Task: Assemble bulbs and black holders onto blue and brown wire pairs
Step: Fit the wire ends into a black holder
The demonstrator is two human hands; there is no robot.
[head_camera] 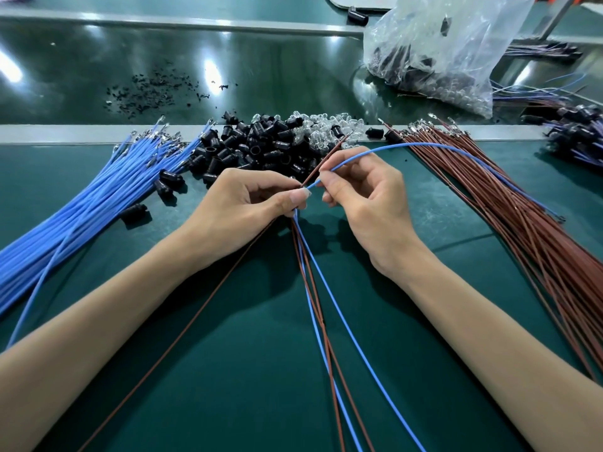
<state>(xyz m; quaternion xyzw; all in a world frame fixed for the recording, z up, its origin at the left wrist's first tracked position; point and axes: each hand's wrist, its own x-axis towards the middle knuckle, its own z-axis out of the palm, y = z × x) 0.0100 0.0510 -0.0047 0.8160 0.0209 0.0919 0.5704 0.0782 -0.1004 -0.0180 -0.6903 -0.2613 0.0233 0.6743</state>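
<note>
My left hand (248, 203) pinches a small bunch of blue and brown wires (321, 308) at the middle of the green mat; the wires trail down toward me. My right hand (365, 194) pinches a single blue wire (421, 145) that arcs away to the right over the brown wires. A brown wire end (329, 158) sticks up between the two hands. A heap of black holders (257, 141) lies just beyond the hands, with clear bulbs (323, 125) mixed in behind it.
A thick bundle of blue wires (81, 203) fans across the left of the mat, a bundle of brown wires (522, 216) across the right. A plastic bag of parts (434, 50) stands at the back right. Finished assemblies (574, 128) lie at the far right. A metal rail (81, 133) crosses behind.
</note>
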